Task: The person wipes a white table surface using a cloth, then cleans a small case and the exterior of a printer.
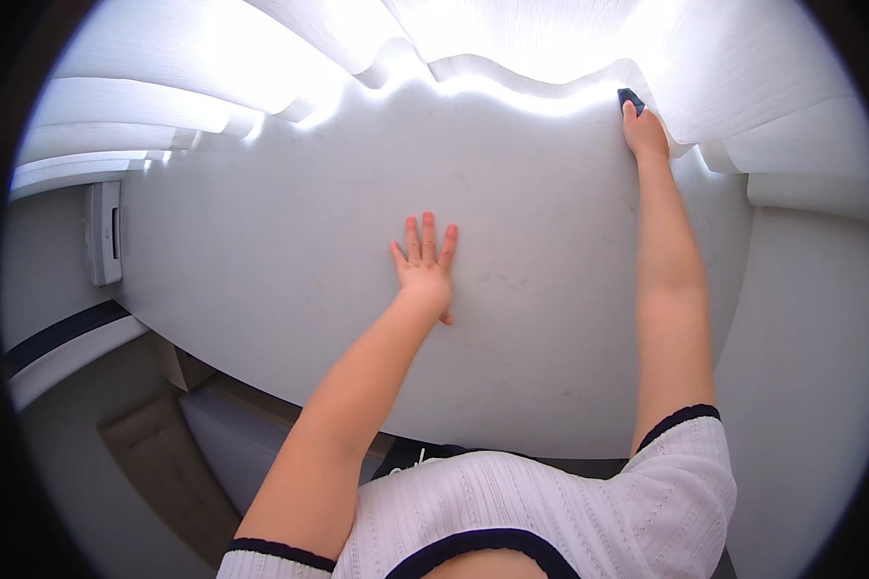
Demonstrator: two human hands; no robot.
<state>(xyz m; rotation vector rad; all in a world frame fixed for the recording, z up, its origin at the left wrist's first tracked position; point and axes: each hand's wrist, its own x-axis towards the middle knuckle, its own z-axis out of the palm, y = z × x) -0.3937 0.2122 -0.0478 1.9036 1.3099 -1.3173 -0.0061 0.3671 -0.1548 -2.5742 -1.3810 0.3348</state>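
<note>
My left hand [425, 265] lies flat with fingers spread on a broad pale grey surface [541, 289]. Stretched far ahead to the right, my right hand [646, 132] grips a small dark blue cloth [630, 99]. The cloth meets the surface close to its far edge, beside the hem of a white curtain [705, 68]. Only part of the cloth shows; the rest is within my fingers.
White curtains hang along the far edge, bright light coming under them. A white box-shaped device [104, 234] is at the left end. Below left is a brown padded panel [169, 473] next to a grey cushion-like surface [232, 439]. A pale wall [801, 376] stands right.
</note>
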